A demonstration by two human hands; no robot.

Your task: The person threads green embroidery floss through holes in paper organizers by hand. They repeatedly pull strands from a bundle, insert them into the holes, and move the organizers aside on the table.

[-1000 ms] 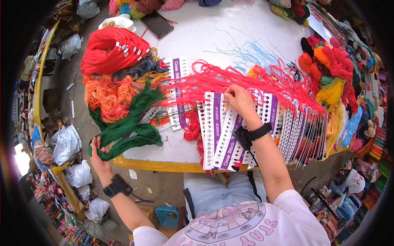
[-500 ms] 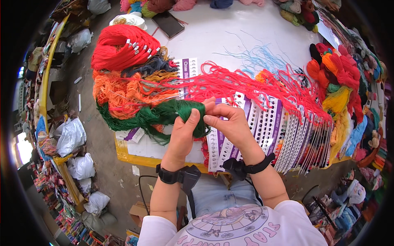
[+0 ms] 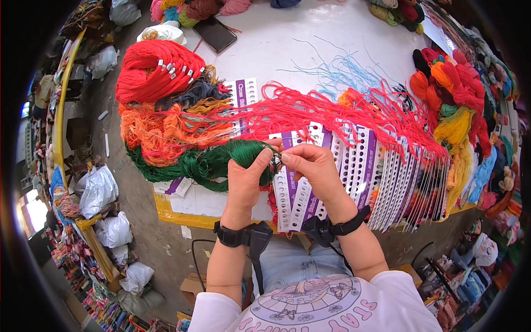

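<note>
My left hand [image 3: 245, 180] is closed around the end of a dark green skein of thread [image 3: 207, 165], which trails off to the left over the table edge. My right hand [image 3: 315, 169] pinches at the skein's right end, thumb against fingers; a thin dark bit, apparently green thread, shows at its fingertips. The two hands nearly touch. Beyond the green skein lies loose orange thread [image 3: 146, 130]. White and purple cards with punched holes [image 3: 285, 199] fan out under and right of my right hand, with long red strands [image 3: 310, 108] draped across their tops.
A thick red skein [image 3: 157, 72] with small white tags rests at the left, near a black phone [image 3: 214, 34]. Light blue threads [image 3: 343, 72] spread over the white table [image 3: 265, 50]. Piled coloured skeins [image 3: 456, 99] stand at the right. White plastic bags [image 3: 99, 191] line the left side.
My right fingers have tightened into a pinch at the green skein's end, where a thin dark strand now shows. The view has shifted slightly; the left hand keeps its hold.
</note>
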